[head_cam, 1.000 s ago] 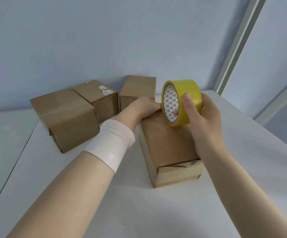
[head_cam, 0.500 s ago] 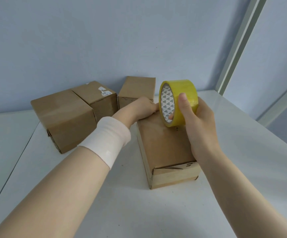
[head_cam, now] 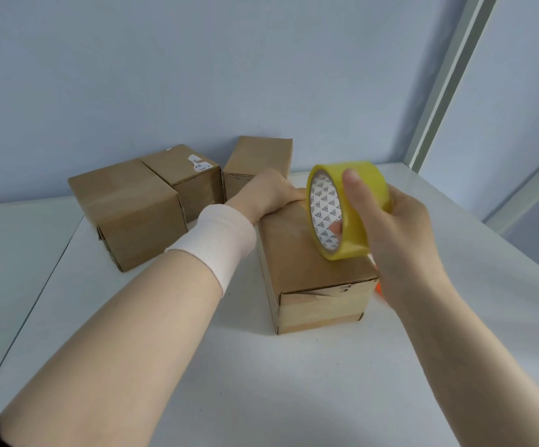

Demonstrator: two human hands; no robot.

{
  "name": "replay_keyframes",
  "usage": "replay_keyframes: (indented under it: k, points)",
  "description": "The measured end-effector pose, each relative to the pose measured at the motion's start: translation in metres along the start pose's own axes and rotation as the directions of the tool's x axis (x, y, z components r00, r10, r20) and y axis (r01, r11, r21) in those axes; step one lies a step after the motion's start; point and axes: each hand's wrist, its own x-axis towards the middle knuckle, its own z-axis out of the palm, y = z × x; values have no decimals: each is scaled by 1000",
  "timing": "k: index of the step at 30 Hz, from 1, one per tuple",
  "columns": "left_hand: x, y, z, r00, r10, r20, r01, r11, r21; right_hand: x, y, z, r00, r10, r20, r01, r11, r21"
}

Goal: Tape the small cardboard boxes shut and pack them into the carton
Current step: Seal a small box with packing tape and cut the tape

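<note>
Right hand (head_cam: 403,240) grips tape (head_cam: 352,233) — left (head_cam: 268,195) on box (head_cam: 303,262).

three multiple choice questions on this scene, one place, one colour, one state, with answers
1. Where does the left hand rest?
A) on the far end of the nearest cardboard box
B) on the labelled box
C) flat on the table

2. What colour is the tape roll?
A) brown
B) yellow
C) blue

3. What is the right hand doing?
A) hanging empty
B) pressing the table
C) gripping the tape roll

Answers: 1 A, it lies on that box's far top edge; 2 B, its band is yellow; 3 C, it is wrapped round the roll.
</note>
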Motion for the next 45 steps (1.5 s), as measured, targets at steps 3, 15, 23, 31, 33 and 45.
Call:
replay_keyframes:
  k: [3, 15, 23, 31, 33, 45]
  points:
    - [0, -3, 2, 999, 31, -8, -31, 999, -21, -10, 1, -10, 994, 12, 108, -17, 999, 47]
    - [2, -3, 3, 999, 30, -21, -29, 999, 45, -33, -8, -5, 998, 2, 60, -3, 1000, 11]
    - [0, -6, 4, 999, 37, -18, -37, 999, -19, -89, -13, -34, 988, 138, -76, -138, 990, 9]
    - [-1, -6, 5, 998, 60, -22, -60, 998, 9, -108, 11, -38, 954, 297, -39, -299, 932, -205]
    - [-5, -7, 5, 991, 132, -37, -131, 991, 36, -107, 13, -37, 950, 311, -32, -311, 932, -184]
    - [-27, 20, 25, 922, 230, 312, -377, 724, 578, -104, 14, -37, 952, 306, -10, -304, 943, -136]
